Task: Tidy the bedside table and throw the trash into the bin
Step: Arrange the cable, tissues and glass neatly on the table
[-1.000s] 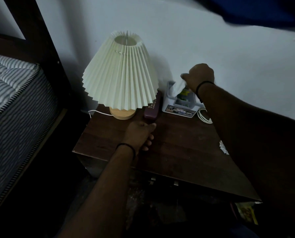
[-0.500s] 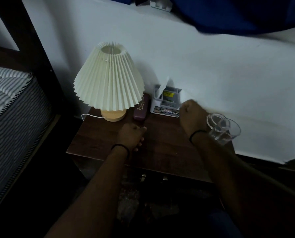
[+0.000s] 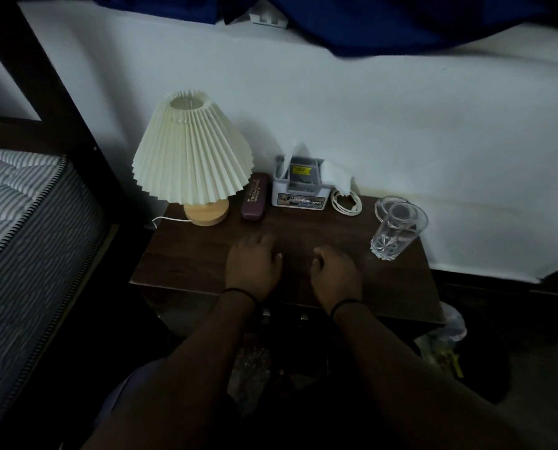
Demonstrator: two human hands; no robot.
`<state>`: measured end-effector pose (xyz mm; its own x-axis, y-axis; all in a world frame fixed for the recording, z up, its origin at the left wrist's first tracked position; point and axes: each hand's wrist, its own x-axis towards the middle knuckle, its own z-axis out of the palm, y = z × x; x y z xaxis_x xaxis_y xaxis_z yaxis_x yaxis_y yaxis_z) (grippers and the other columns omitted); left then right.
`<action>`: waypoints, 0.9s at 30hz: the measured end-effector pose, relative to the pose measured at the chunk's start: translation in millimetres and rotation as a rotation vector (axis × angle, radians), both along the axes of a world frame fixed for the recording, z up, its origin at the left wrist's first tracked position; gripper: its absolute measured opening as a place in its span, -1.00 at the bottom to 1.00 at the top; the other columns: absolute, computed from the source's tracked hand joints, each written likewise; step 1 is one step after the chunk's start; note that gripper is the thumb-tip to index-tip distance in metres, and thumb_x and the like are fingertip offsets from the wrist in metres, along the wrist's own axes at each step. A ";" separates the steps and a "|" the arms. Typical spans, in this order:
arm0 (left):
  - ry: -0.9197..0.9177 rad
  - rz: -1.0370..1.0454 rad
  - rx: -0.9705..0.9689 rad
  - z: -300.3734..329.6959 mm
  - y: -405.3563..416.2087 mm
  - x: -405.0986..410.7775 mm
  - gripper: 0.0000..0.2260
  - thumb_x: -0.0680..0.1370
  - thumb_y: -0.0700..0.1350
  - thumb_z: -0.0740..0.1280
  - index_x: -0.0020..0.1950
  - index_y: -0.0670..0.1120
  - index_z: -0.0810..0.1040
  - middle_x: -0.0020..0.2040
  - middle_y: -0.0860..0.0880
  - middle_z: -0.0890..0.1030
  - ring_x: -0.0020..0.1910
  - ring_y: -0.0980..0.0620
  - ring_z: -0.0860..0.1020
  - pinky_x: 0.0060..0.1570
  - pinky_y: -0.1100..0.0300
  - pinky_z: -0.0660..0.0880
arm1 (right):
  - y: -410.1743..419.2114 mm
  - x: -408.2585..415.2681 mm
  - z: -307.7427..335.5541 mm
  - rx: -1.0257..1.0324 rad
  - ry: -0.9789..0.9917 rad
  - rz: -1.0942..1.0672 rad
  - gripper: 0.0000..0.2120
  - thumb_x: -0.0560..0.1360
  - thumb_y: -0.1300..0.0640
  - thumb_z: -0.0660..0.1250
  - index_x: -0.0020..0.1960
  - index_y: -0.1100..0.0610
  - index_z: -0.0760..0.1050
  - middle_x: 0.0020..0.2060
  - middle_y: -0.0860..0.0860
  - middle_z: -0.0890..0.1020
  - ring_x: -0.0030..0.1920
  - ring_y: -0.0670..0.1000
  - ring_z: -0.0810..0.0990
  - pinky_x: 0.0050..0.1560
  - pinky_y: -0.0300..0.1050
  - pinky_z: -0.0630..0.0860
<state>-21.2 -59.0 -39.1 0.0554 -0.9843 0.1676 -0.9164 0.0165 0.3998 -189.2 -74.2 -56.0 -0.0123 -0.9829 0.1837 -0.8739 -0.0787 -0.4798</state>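
Left hand (image 3: 253, 266) and right hand (image 3: 335, 276) rest on dark wooden tabletop (image 3: 186, 261), fingers loosely curled, grasping nothing. Crumpled white tissue (image 3: 336, 177) drapes over grey organiser box (image 3: 298, 186) at back; clear glass tumbler (image 3: 397, 232) right.

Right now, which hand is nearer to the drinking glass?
The right hand. It rests on the bedside table just left of the glass, without touching it. The left hand lies farther left, below the glasses case.
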 end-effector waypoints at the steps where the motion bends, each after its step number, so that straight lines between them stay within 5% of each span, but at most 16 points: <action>1: -0.007 -0.021 0.017 -2.8 1.2 -0.4 -0.67 0.49 0.02 0.33 0.22 -0.07 0.55 0.13 -0.14 0.61 0.10 -0.19 0.54 0.03 0.02 0.43 | 1.7 -1.0 -1.5 0.015 -0.013 -0.023 -0.76 0.47 0.15 0.28 0.11 0.11 0.59 0.03 0.10 0.66 0.07 0.18 0.60 0.08 -0.02 0.51; 8: 0.048 0.008 0.126 -13.2 2.3 5.6 -0.60 0.52 0.04 0.34 0.32 -0.06 0.50 0.15 -0.18 0.62 0.13 -0.22 0.55 0.07 0.01 0.47 | -2.3 -35.6 20.8 -0.029 -0.343 -0.557 -0.86 0.40 0.09 0.33 -0.12 0.14 0.59 -0.10 0.17 0.66 0.01 0.22 0.61 0.02 0.01 0.51; 12: 0.086 0.019 0.110 -15.9 2.8 3.5 -0.64 0.52 0.01 0.36 0.27 -0.09 0.53 0.12 -0.20 0.62 0.10 -0.25 0.56 0.03 0.01 0.48 | 0.0 -56.8 28.2 -0.157 -0.525 -0.886 -0.56 0.28 0.03 0.45 0.05 0.25 0.50 0.05 0.28 0.57 0.11 0.33 0.52 0.14 0.14 0.46; 18: 0.169 0.001 0.055 -16.5 2.5 1.4 -0.69 0.51 0.02 0.37 0.19 -0.10 0.57 0.06 -0.15 0.66 0.05 -0.19 0.60 -0.04 0.03 0.53 | -27.6 -88.5 5.0 -0.106 -0.716 -0.636 0.02 0.13 -0.04 0.61 0.46 0.13 0.20 0.35 0.14 0.45 0.34 0.15 0.45 0.33 0.11 0.43; 23: 0.425 0.007 0.000 -7.9 -3.8 -8.0 -0.70 0.50 -0.02 0.42 0.20 -0.07 0.57 0.08 -0.05 0.68 0.05 0.03 0.64 0.08 0.15 0.55 | -39.5 -89.6 -0.4 -0.137 -0.761 -0.500 -0.12 0.25 0.18 0.56 0.47 0.06 0.23 0.35 0.04 0.49 0.32 0.01 0.48 0.34 -0.12 0.40; 25: 0.563 0.010 -0.004 -6.6 -10.2 -20.7 -0.68 0.49 -0.11 0.46 0.22 -0.10 0.57 0.13 -0.04 0.66 0.06 0.12 0.61 0.07 0.39 0.50 | -43.8 -91.0 -4.0 -0.136 -0.765 -0.478 -0.25 0.28 0.19 0.52 0.39 -0.02 0.29 0.23 -0.02 0.57 0.21 0.00 0.57 0.25 -0.07 0.49; 27: 0.654 -0.019 0.012 -9.1 -20.1 -38.5 -0.56 0.43 -0.07 0.51 0.27 -0.07 0.54 0.21 -0.02 0.63 0.14 0.14 0.59 0.17 0.35 0.48 | -43.2 -89.2 -6.0 -0.070 -0.838 -0.438 -0.41 0.32 0.25 0.46 0.26 -0.06 0.35 0.07 -0.10 0.62 0.06 -0.04 0.63 0.13 -0.04 0.56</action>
<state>-59.7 -79.2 -48.1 0.1243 -0.9878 0.0939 -0.4834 0.0224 0.8751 -278.4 -117.3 -62.0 -0.5322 -0.8466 0.0059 -0.2052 0.1222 -0.9711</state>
